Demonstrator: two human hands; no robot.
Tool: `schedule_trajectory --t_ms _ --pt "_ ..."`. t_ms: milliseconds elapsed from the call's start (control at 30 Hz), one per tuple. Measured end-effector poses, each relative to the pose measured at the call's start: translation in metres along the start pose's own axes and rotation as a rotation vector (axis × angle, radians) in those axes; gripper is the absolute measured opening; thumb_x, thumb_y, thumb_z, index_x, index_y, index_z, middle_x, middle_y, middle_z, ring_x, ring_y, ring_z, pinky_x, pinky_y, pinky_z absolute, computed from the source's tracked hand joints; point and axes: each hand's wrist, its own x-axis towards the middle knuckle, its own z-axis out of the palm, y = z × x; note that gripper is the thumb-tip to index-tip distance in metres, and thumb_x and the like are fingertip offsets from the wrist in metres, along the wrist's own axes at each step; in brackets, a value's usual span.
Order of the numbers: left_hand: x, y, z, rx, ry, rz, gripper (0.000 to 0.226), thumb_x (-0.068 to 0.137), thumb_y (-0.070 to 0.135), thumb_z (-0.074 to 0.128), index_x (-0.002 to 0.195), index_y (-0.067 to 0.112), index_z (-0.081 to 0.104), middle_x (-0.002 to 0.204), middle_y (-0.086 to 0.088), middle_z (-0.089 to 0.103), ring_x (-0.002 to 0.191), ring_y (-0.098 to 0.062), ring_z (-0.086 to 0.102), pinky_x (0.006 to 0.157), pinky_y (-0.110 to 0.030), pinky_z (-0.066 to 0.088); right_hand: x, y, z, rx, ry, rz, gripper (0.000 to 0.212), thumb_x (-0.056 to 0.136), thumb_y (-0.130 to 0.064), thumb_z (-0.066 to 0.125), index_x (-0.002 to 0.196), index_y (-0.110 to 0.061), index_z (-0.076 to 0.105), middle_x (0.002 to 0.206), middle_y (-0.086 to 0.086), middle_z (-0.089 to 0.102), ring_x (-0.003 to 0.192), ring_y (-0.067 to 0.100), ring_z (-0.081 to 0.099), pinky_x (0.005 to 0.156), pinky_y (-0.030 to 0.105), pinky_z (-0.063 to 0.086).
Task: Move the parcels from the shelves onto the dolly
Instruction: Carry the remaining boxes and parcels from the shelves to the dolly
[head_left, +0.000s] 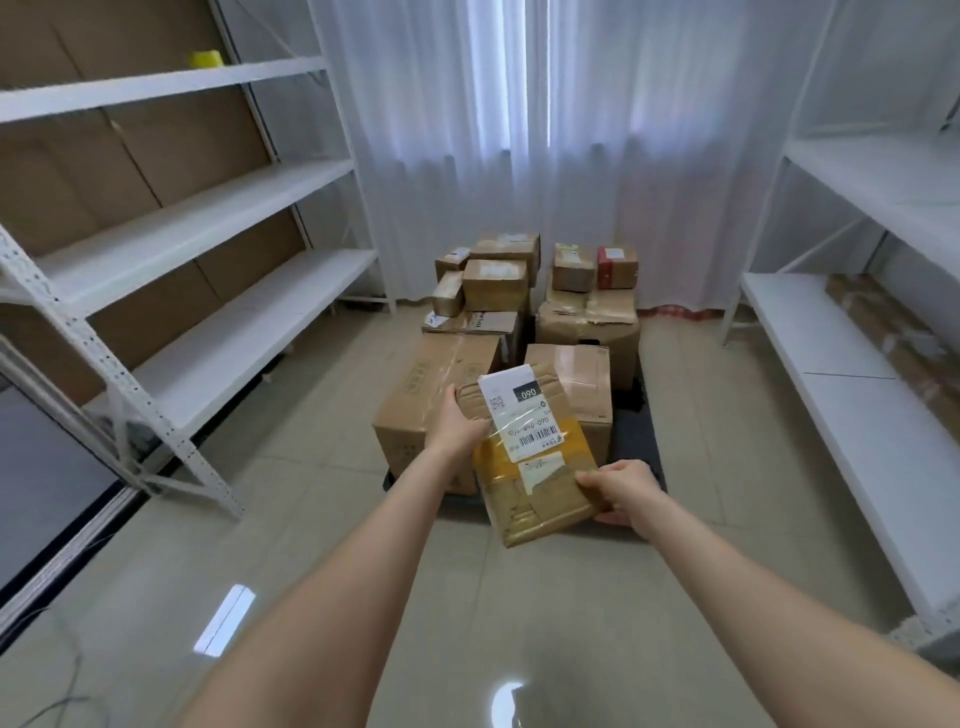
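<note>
Parcel (524, 457): brown, taped, white barcode label | left hand (460, 423), right hand (621, 491): fingers grasping its ends

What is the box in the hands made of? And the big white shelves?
The parcel looks like brown cardboard: matte and creased, with shiny tape and a white paper label. The shelves look like white-painted metal: thin uprights with rows of punched holes. Their boards might be metal or coated wood; I cannot tell.

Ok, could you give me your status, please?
Left hand and right hand grip the labelled parcel. Held over the dolly, near its front boxes. No obstruction seen.
</note>
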Motion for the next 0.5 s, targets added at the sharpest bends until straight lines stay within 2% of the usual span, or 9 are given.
schedule_trajectory --t_ms 100,200,367,500 --pt "0.054 -0.004 -0.018 -0.029 -0.011 -0.014 0.093 0.076 0.010 0.074 0.150 0.022 0.020 0.142 -0.007 0.046 0.125 -0.024 0.050 0.099 -0.044 0.047 0.035 -0.025 0.035 -0.020 -0.033 0.010 0.026 0.079 -0.016 0.079 0.094 -0.011 0.058 0.111 0.014 0.060 0.106 0.030 0.059 0.060 0.036 0.055" --pt "0.106 -0.001 -0.028 -0.040 -0.037 -0.030 0.086 0.080 0.006 0.071 0.149 0.018 0.022 0.136 -0.007 0.050 0.120 -0.023 0.052 0.092 -0.036 0.049 0.069 -0.050 0.062 -0.016 -0.031 0.022 0.021 0.082 -0.015 0.077 0.089 -0.013 0.057 0.106 0.013 0.061 0.105 0.030 0.060 0.061 0.035 0.056" --pt "0.191 0.018 -0.013 0.050 -0.058 -0.030 0.099 0.066 0.031 0.077 0.148 0.027 0.021 0.144 -0.004 0.042 0.125 -0.026 0.049 0.097 -0.047 0.049 0.117 -0.084 0.069 0.020 0.014 0.058 0.018 0.085 -0.013 0.074 0.083 -0.015 0.056 0.088 0.005 0.058 0.095 0.024 0.059 0.073 0.037 0.059" --pt "0.229 0.050 0.037 0.044 -0.143 -0.006 0.089 0.082 0.016 0.071 0.152 0.019 0.015 0.144 -0.007 0.042 0.127 -0.027 0.047 0.101 -0.044 0.046 0.161 -0.099 0.034 0.040 0.109 0.084 0.020 0.084 -0.014 0.074 0.082 -0.016 0.055 0.086 0.004 0.058 0.081 0.019 0.060 0.067 0.034 0.059"
